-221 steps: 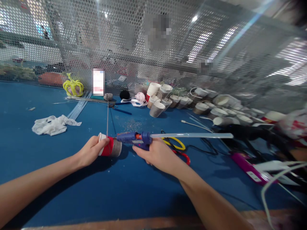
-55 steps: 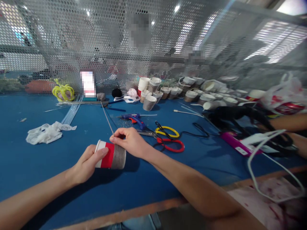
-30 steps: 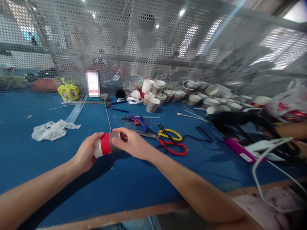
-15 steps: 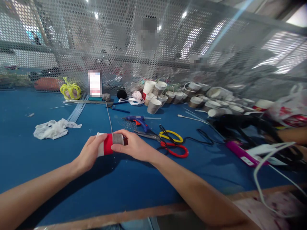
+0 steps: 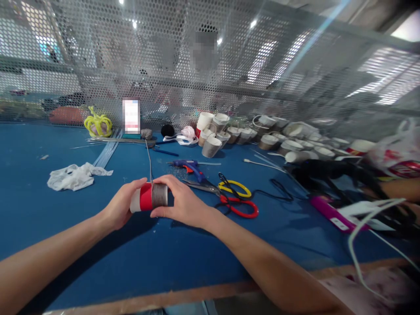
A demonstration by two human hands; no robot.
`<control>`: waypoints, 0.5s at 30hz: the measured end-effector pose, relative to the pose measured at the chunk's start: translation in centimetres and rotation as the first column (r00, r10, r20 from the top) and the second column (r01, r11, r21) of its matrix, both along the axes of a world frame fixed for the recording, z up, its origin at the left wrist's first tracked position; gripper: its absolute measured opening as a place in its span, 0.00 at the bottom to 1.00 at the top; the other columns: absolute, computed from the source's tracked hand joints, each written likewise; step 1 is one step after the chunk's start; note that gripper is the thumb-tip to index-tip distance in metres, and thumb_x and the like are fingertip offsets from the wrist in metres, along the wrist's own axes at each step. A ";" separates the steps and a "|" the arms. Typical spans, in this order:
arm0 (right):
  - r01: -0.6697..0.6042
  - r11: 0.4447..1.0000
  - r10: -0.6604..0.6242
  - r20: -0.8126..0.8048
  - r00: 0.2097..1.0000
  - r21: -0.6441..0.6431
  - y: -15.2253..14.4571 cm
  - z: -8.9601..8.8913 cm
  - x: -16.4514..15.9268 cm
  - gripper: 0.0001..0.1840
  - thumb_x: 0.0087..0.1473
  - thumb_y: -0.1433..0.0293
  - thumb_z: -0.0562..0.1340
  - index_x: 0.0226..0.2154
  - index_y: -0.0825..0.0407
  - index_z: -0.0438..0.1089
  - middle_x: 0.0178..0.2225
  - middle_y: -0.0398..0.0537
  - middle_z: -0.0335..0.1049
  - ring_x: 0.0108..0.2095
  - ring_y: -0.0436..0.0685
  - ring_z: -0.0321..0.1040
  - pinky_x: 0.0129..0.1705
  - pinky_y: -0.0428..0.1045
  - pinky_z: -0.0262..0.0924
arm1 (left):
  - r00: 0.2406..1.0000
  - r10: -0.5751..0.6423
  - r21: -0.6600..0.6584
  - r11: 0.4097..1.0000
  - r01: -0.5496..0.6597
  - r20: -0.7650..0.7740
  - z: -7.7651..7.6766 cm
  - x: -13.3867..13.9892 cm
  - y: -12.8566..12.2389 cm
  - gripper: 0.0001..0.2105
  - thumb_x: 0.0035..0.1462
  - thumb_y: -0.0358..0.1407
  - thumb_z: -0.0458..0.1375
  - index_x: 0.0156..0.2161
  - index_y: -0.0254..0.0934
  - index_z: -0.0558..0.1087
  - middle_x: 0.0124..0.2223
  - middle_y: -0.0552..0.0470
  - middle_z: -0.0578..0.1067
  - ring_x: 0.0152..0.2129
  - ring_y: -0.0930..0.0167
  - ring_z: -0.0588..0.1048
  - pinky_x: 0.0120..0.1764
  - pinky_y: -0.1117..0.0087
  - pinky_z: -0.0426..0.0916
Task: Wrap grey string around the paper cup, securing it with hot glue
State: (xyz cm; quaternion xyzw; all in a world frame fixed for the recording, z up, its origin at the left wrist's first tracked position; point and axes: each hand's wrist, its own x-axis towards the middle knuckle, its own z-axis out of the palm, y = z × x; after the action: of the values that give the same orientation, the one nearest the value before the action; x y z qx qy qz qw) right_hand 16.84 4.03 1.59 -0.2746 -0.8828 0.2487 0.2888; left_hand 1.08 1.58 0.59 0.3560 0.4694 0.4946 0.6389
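Observation:
A red and white paper cup is held on its side above the blue table, its right part wrapped in grey cord. My left hand is closed round the cup's white left end. Around the wrapped right end curves my right hand, its fingers on the top and its thumb along the lower side. From the cup a strand of the cord runs back to a small grey ball of yarn. Large scissors with one red and one yellow handle lie right of my right hand.
Behind the scissors is a blue glue gun. White lace lies at left, near clear glue sticks. Along the mesh screen stand a phone, a yellow bundle and several cord-wrapped cups. A purple power strip is at right.
The cup has turned in my hands, and its wrapped part looks darker. My right thumb has slid from the cup's face to its lower edge. My left fingers have shifted up its side.

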 end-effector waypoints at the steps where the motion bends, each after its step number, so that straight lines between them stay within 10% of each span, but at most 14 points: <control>1: -0.014 1.000 0.014 -0.009 1.000 -0.016 0.0 0.1 0.0 0.28 0.39 0.58 0.60 0.42 0.53 0.55 0.41 0.51 0.58 0.41 0.54 0.57 0.43 0.50 0.52 | 1.000 -0.023 0.022 0.999 0.023 0.001 -0.1 -0.1 0.0 0.12 0.43 0.41 0.54 0.22 0.31 0.68 0.17 0.57 0.66 0.13 0.78 0.61 0.17 0.78 0.55; 15: -0.073 0.966 0.021 -0.207 0.978 -0.248 -0.3 0.3 -0.1 0.26 0.54 0.58 0.37 0.37 0.53 0.64 0.42 0.50 0.62 0.45 0.52 0.57 0.48 0.51 0.49 | 0.969 -0.104 0.075 0.990 0.123 -0.222 -0.8 0.0 -0.4 0.14 0.42 0.41 0.54 0.16 0.32 0.62 0.13 0.60 0.59 0.10 0.81 0.54 0.15 0.78 0.48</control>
State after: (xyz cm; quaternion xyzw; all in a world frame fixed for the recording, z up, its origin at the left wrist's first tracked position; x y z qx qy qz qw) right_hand 16.69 3.76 1.91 -0.2615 -0.8158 0.3934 0.3336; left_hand 1.11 1.22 -0.25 0.4621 0.4931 0.4354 0.5947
